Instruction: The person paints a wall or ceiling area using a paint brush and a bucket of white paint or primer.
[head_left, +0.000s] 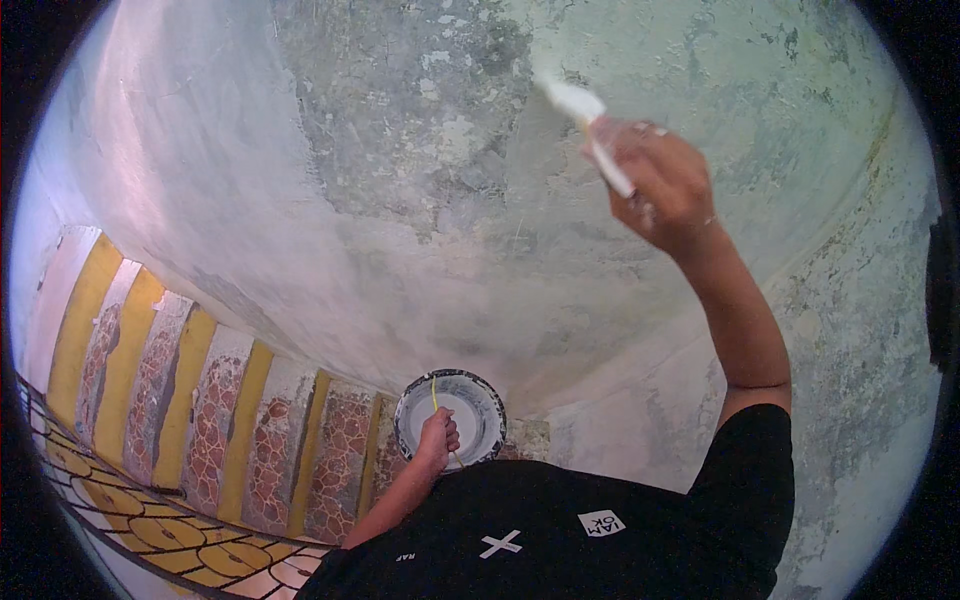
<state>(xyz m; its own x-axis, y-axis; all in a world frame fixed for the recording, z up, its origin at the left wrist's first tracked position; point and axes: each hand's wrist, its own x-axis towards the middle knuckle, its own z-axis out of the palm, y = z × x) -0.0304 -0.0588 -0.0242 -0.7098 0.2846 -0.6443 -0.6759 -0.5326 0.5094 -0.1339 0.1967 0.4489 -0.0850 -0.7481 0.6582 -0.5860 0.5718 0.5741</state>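
Raised at the upper right, my right hand (660, 180) is closed around the handle of a paintbrush (577, 99). White paint covers the blurred bristles, which point up and left at the plaster wall (420, 142); whether they touch it I cannot tell. White smears mark the fingers. Low at the centre, my left hand (439, 433) grips the thin yellow handle (434, 390) of a round bucket (491, 397). The bucket's dark rim is splashed with white, and pale paint (466, 421) lies inside. The wall is patchy, with dark, flaking grey areas beside lighter ones.
Stairs (262, 442) with yellow edges and reddish stone-patterned treads run down the left side to the bucket. A black metal railing (161, 532) curves along the lower left. Another weathered wall surface (847, 420) rises at the right.
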